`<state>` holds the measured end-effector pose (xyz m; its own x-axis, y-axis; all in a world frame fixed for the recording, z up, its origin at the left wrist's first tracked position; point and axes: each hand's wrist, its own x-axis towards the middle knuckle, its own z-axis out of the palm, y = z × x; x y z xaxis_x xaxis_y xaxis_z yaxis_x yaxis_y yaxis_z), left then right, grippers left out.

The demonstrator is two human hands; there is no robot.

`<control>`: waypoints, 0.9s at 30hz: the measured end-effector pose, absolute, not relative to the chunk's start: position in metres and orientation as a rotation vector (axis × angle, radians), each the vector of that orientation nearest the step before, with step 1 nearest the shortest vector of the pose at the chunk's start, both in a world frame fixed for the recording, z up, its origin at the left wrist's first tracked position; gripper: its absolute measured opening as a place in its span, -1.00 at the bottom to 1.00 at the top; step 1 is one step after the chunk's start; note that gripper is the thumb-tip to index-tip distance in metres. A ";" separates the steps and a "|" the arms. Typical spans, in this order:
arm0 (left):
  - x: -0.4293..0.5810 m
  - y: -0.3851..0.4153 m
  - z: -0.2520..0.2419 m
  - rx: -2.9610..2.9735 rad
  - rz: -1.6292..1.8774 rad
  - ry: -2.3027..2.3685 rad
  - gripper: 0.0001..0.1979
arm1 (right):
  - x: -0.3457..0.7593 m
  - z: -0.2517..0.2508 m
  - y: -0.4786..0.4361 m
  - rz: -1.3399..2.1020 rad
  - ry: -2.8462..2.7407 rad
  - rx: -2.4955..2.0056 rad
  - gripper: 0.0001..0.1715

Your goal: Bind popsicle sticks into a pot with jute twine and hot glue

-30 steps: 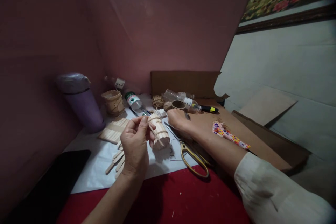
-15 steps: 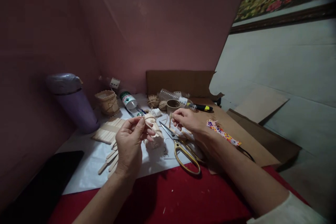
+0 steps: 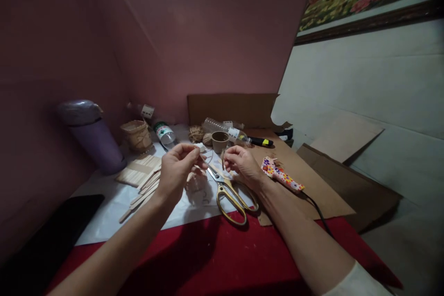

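My left hand (image 3: 178,169) is closed in a pinch on a thin pale strand, mostly hidden by its fingers. Opposite it, my right hand (image 3: 242,164) pinches a short brown piece of twine (image 3: 223,160), which hangs from the fingertips. Below and between the hands lie scissors (image 3: 231,199) with gold handles, blades pointing away to the left. A clear plastic piece (image 3: 196,181) sits under my left fingers, partly covered. Just beyond my right hand stands a small brown cup (image 3: 219,141).
At left are wooden craft sticks (image 3: 140,169), a stick-covered pot (image 3: 136,135) and a purple tumbler (image 3: 95,141). Behind are plastic bottles (image 3: 165,135), twine balls (image 3: 196,134) and a black-yellow cutter (image 3: 261,141). A flowered glue gun (image 3: 282,175) with a cord rests on cardboard (image 3: 312,199).
The view has shifted slightly, so objects sit further left. My hands have come closer together above the scissors, both still pinching. The stick piece by my left hand is now largely hidden.
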<state>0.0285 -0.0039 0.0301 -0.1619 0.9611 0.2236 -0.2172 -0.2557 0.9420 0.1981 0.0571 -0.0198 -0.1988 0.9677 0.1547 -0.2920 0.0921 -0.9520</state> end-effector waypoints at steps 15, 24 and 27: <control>0.050 0.084 0.039 2.203 0.993 1.691 -0.88 | 0.207 -0.030 0.075 0.702 -1.356 -1.184 -0.95; 0.094 0.076 0.019 2.710 0.200 1.515 -0.87 | 0.210 -0.033 0.074 0.348 -1.562 -1.441 -0.79; 0.097 0.078 0.018 2.758 0.170 1.473 -0.87 | 0.210 -0.034 0.074 0.338 -1.582 -1.459 -0.78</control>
<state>0.0969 0.0784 0.0182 0.5516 0.8292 0.0908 0.8280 -0.5574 0.0607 0.2099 0.0740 -0.0345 0.1337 0.8914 0.4329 0.6369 0.2574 -0.7267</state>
